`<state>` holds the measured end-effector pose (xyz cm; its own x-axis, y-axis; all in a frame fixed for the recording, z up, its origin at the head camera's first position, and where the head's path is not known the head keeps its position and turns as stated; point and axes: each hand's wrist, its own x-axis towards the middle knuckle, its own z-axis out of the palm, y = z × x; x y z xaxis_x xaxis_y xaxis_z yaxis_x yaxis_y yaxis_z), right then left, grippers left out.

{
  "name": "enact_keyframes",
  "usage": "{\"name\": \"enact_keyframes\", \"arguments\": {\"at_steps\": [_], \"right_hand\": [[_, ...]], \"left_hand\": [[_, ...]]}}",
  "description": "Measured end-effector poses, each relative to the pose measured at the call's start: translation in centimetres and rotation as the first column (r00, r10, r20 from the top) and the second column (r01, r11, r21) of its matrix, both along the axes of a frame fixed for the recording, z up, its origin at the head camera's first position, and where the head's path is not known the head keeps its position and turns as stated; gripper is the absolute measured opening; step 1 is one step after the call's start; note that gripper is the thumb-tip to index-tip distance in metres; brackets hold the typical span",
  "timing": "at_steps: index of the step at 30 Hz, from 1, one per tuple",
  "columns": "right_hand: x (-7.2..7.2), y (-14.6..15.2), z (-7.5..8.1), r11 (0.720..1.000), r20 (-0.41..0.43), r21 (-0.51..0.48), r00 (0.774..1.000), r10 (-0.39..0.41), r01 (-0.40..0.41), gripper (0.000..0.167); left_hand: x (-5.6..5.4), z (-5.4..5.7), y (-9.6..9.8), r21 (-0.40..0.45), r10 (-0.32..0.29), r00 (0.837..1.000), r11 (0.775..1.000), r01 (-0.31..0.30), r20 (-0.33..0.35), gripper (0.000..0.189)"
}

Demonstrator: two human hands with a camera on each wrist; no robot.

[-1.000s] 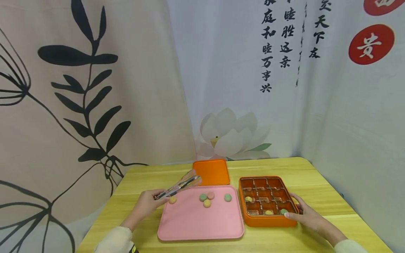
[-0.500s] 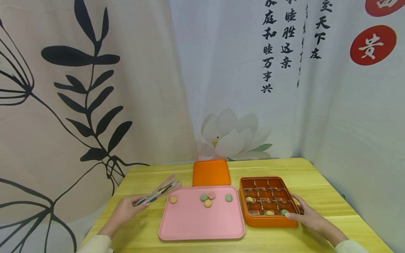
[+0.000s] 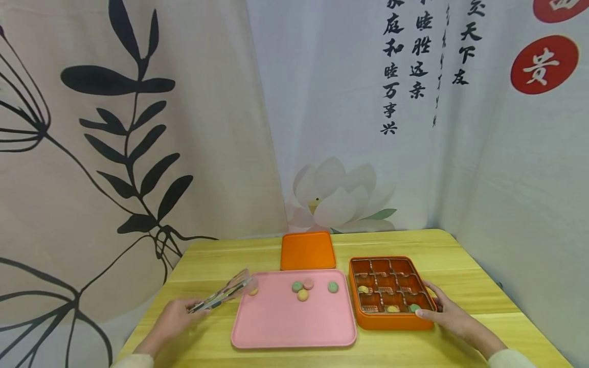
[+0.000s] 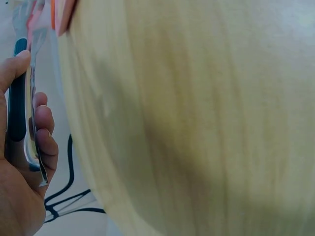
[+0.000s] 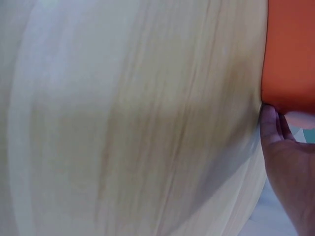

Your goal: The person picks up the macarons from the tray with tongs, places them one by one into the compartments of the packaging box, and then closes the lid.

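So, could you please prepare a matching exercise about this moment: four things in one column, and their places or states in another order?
1. tongs
2. divided orange box
3. pink tray
4. flat orange piece

A. at the tray's far side, seen from the person
B. bears a small pink round piece
C. held in the left hand
D. touched by the right hand

Right pairs: 1-C, 2-D, 3-B, 4-A

Slanted tongs left of orange box
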<state>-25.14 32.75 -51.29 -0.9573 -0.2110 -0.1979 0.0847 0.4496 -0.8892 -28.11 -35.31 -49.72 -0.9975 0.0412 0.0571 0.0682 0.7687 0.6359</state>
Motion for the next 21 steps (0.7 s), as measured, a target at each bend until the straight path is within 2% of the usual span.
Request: {"name": "enact_keyframes", "arguments": {"at_steps": [11, 21], "right_hand": [[-0.05, -0.01, -0.11, 0.999, -0.023, -0.034, 1.0, 0.007, -0.008, 0.089], [-0.21, 0.16, -0.23, 1.0, -0.012, -0.025, 1.0, 0.003, -0.003, 0.089]], "left_hand": [[0.71, -0.52, 0.49, 0.019, 0.044, 0.998, 0.999, -0.045, 0.037, 0.048], [0.54, -0.98, 0.82, 0.018, 0.013, 0.999, 1.0, -0.014, 0.037, 0.051]]}}
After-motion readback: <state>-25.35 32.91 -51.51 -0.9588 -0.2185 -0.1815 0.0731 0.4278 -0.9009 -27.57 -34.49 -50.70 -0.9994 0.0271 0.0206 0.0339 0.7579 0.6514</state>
